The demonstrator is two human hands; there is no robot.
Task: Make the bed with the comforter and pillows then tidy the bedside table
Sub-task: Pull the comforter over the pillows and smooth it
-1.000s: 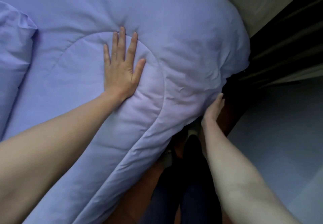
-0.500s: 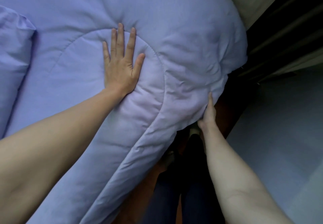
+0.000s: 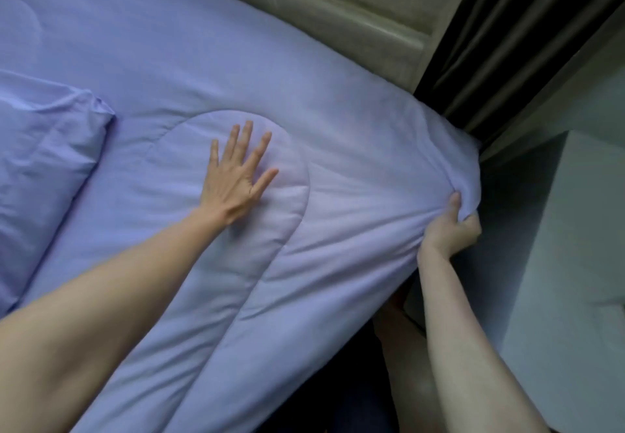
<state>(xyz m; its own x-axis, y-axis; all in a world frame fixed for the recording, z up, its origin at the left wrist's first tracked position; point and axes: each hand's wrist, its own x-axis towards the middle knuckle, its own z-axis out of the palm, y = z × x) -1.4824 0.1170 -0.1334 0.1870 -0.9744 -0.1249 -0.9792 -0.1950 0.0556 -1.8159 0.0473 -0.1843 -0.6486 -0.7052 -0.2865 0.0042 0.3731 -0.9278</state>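
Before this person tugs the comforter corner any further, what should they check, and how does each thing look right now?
1. Right hand has a firm grip on the comforter corner: ok, fingers curled round bunched fabric.
2. Left hand pins the comforter flat: ok, palm down, fingers spread.
3. Fabric near the grip lies smooth: not ok, creases fan out from the right hand.
4. Pillow is off the stretch being pulled: ok, it lies to the left, apart from both hands.
5. Corner is free of the curtain: cannot tell, the two meet in shadow.
6. Comforter hangs evenly over the near edge: cannot tell, the edge runs out of view.
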